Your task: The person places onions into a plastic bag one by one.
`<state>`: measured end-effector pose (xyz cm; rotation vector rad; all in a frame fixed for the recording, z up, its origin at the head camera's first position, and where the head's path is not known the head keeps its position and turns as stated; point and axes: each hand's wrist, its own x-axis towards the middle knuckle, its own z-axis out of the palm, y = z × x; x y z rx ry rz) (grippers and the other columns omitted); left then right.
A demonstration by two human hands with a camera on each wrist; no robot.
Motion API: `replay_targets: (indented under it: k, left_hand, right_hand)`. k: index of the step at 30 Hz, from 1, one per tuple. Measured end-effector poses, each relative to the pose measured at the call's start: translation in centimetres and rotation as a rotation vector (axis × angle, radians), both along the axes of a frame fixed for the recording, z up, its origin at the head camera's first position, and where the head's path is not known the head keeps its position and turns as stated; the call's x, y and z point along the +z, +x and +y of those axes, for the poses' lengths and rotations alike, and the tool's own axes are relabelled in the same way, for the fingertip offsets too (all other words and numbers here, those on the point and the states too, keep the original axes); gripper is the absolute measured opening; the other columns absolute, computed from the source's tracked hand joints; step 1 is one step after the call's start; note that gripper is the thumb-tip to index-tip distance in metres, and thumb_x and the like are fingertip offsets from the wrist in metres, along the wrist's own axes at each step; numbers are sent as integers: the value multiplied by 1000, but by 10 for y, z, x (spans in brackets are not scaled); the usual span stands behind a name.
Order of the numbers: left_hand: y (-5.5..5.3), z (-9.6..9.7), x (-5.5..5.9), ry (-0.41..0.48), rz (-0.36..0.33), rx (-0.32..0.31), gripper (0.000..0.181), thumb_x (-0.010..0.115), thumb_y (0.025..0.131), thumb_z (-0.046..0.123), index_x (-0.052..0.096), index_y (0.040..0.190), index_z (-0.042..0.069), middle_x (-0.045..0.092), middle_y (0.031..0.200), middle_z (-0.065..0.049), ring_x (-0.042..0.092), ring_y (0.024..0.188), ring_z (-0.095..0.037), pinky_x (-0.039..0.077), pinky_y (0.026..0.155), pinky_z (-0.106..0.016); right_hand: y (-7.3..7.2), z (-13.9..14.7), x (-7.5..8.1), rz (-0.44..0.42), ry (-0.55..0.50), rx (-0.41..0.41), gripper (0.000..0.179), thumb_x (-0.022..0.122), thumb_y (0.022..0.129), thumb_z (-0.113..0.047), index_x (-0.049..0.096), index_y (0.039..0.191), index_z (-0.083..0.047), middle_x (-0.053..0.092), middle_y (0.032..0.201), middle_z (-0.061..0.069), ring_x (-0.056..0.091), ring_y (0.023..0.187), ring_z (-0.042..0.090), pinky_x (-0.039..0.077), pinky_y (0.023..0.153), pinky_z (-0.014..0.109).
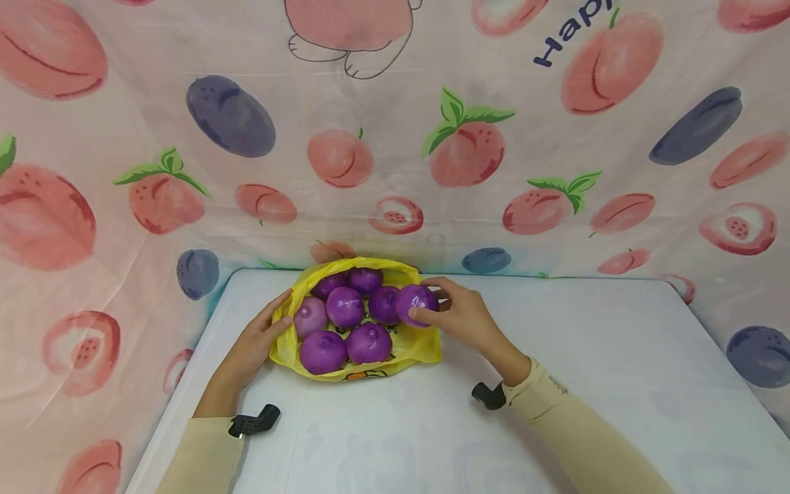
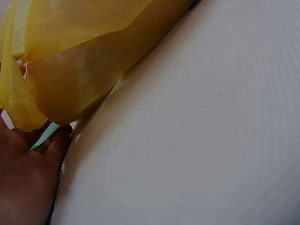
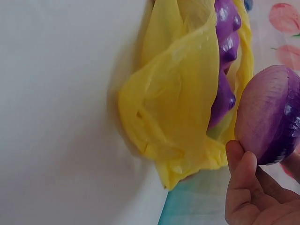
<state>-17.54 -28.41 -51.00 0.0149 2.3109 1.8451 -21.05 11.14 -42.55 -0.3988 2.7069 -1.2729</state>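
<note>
A yellow plastic bag (image 1: pixel 426 343) lies on the table with its mouth spread wide, and several shiny purple onions (image 1: pixel 369 343) sit inside it. One onion (image 1: pixel 310 317) at the left is paler than the others. My left hand (image 1: pixel 248 348) pinches the bag's left rim, thumb on the inner side. In the left wrist view some of its fingers are hidden behind the yellow plastic. My right hand (image 1: pixel 467 314) grips a single onion (image 1: pixel 417 304) between thumb and fingers at the bag's right rim. The right wrist view shows this held onion (image 3: pixel 262 112) beside the bag's mouth.
The bag rests on a white tabletop (image 1: pixel 592 384), toward its back edge. Behind and to the sides hangs a pink cloth (image 1: pixel 382 96) printed with fruit. A black wrist device (image 1: pixel 254 420) is worn at the left sleeve, another wrist device (image 1: pixel 489 396) at the right.
</note>
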Motion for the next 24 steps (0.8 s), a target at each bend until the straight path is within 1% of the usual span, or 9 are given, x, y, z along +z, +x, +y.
replay_targets:
  k: [4,12,15,19,21,24]
  left_hand:
    - [0,1,0,12,-1,3,64,56,103,45,29,160,40,18,171,-1,16,158,-30,21,125,-55]
    - [2,1,1,-6,0,3,64,56,103,46,28,161,40,18,172,-2,15,158,-32,20,125,-58]
    - [1,1,1,-5,3,1,63,56,104,46,29,161,40,18,172,-1,15,158,-31,21,125,-55]
    - [0,0,0,-8,1,-3,63,55,104,46,29,160,41,20,171,1,18,158,-27,27,124,-44]
    - [0,0,0,-9,1,-3,63,55,104,46,29,160,41,20,171,2,18,158,-27,27,124,-44]
    - [0,0,-1,-1,0,0,63,56,103,46,29,160,41,19,171,1,17,158,-28,23,125,-50]
  right_hand:
    - [2,-7,-1,-12,-9,22,67,82,81,-54,62,137,-22,72,121,8,70,103,27,61,80,35]
    - [6,-21,-2,-10,-4,44,64,82,82,-52,63,136,-21,72,122,7,70,104,26,61,85,37]
    - [7,-27,-3,-6,0,52,63,82,82,-51,63,135,-22,73,121,6,71,103,24,61,86,37]
    - [8,-33,-7,-11,7,47,64,82,83,-51,63,136,-21,73,119,7,71,102,23,61,85,37]
    - [8,-35,-9,-10,12,47,64,81,83,-51,63,136,-21,73,120,8,71,103,24,61,85,37]
    - [8,-39,-11,-4,27,42,64,81,83,-52,62,137,-21,72,121,9,70,102,23,61,85,37]
